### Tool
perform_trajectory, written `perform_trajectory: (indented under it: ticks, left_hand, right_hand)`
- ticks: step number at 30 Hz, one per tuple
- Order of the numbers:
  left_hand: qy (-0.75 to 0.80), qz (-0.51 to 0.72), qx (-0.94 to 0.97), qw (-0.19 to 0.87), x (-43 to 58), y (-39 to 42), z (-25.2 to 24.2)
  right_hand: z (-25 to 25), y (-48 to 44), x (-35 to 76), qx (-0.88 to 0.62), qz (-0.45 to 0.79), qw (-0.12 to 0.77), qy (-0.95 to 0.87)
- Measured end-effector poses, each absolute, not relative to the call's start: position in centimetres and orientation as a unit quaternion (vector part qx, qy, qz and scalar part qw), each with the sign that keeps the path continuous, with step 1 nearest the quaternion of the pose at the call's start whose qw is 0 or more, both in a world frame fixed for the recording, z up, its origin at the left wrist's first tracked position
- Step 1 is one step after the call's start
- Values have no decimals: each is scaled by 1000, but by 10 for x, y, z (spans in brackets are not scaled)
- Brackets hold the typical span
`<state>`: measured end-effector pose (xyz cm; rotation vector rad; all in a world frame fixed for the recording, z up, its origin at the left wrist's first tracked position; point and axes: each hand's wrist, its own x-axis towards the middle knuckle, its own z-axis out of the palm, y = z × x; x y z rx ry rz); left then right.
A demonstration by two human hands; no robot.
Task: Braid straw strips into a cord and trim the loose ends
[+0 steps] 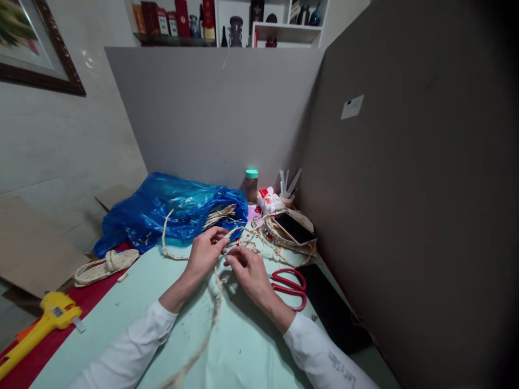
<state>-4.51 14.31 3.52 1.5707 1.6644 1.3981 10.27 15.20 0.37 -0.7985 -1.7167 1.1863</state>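
Note:
My left hand point(206, 251) is closed, with thumb and fingertips pinching a pale twisted straw rope point(214, 309). My right hand point(250, 273) is just to its right, its fingers curled in at the same rope; the exact grip of its fingertips is partly hidden. One length of rope runs down from between the hands toward me over the pale green table cover point(162, 292). Behind the left hand another length curls up at its end point(164, 237). Loose strands point(259, 237) spread beyond the right hand, toward a basket-like piece point(270, 232) at the back right.
Red-handled scissors point(302, 289) lie right of my right hand, beside a black flat object point(332, 313). A phone point(295, 227) rests on the basket-like piece. A blue plastic bag point(162, 208) holds straw. At left are a coiled braid point(107, 266) and a yellow glue gun point(52, 313). Grey panels point(227, 113) stand behind.

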Motion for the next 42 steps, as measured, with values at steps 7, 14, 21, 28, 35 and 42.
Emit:
perform_trajectory:
  ticks: [7, 14, 21, 28, 35, 42]
  left_hand:
    - [536, 480, 613, 327, -29, 128, 48]
    - [499, 444, 578, 468, -33, 125, 40]
    - [473, 451, 551, 519, -35, 118, 33]
    - [448, 432, 540, 567, -27, 109, 31]
    - [417, 380, 486, 667, -50, 100, 26]
    - [465, 356, 455, 671, -62, 87, 41]
  right_hand:
    - [16, 187, 127, -297, 593, 515, -543]
    - [39, 202, 155, -267, 645, 578, -424]
    - [37, 186, 143, -280, 643, 459, -546]
    - [33, 172, 129, -242, 549, 447, -664]
    - [66, 202, 159, -264, 510, 618, -536]
    - [63, 218, 181, -282, 481, 680, -477]
